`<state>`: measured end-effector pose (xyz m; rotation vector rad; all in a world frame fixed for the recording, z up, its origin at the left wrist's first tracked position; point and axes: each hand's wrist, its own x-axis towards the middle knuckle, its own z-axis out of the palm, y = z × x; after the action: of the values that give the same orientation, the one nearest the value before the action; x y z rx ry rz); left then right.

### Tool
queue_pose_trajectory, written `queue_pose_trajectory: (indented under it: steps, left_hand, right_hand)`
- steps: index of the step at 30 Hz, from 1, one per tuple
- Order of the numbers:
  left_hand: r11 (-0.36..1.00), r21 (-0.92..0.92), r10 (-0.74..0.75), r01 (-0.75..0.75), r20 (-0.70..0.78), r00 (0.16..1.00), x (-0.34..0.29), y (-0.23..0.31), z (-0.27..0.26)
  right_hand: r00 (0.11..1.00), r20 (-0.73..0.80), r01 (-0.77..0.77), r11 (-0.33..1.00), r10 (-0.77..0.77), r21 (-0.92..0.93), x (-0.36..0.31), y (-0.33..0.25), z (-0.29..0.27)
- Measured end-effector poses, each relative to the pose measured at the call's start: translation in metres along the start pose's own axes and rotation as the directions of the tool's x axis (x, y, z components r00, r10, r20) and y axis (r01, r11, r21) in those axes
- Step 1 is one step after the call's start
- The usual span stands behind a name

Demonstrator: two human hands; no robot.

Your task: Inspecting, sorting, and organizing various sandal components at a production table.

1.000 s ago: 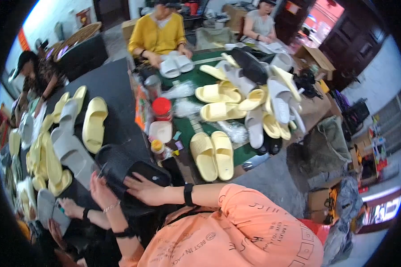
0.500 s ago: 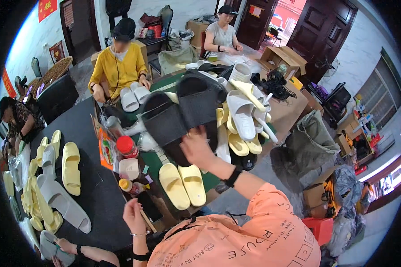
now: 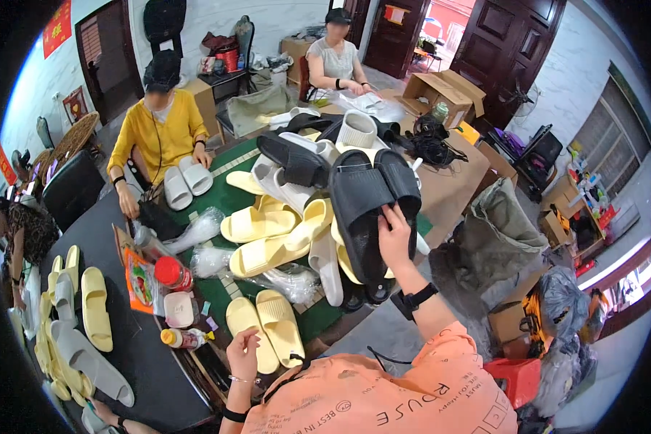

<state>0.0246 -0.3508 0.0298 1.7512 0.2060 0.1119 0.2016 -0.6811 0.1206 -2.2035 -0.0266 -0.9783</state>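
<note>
My right hand (image 3: 393,237) grips a pair of black slippers (image 3: 356,197) near their heel ends, holding them over the right side of a mixed slipper pile. In that pile are yellow slippers (image 3: 262,223), a grey slipper (image 3: 326,266) and another black slipper (image 3: 294,160). My left hand (image 3: 243,354) hangs with its fingers loosely apart and nothing visible in it. Nearest to it is a pair of pale yellow slippers (image 3: 278,318) at the table's front edge; the hand overlaps one of them in view.
A red-lidded jar (image 3: 173,273) and a yellow-capped bottle (image 3: 184,338) stand to the left. More slippers lie on the dark table (image 3: 148,304). A person in yellow (image 3: 159,137) sits opposite beside white slippers (image 3: 188,182); another works farther back. A sack (image 3: 503,224) stands right.
The black slippers have moved rightward with my right hand, uncovering yellow slippers and clear plastic wrapping. My left hand has shifted right, toward the pale yellow pair. The whole view has turned somewhat.
</note>
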Motion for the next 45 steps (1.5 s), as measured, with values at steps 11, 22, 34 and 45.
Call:
queue_pose_trajectory:
  steps: [11, 22, 34, 45]
  left_hand:
    - [0.979, 0.202, -0.024, 0.021, 0.013, 1.000, 0.002, 0.004, 0.022]
    - [0.931, 0.363, -0.019, 0.045, -0.074, 0.997, 0.005, 0.001, 0.028]
    - [0.877, 0.447, -0.079, 0.176, -0.228, 0.970, -0.021, 0.012, 0.022]
    - [0.870, 0.430, -0.151, 0.243, -0.236, 0.960, -0.027, 0.006, 0.031]
  right_hand:
    - [0.758, 0.185, -0.569, 0.494, 0.625, 0.658, 0.120, 0.136, -0.010]
    - [0.726, 0.357, -0.646, 0.406, 0.587, 0.646, 0.215, 0.178, 0.060]
    - [0.622, 0.498, -0.781, 0.529, 0.604, 0.333, 0.222, 0.236, 0.106]
    - [0.473, 0.865, -0.531, 0.837, 0.166, 0.129, 0.241, 0.319, 0.080]
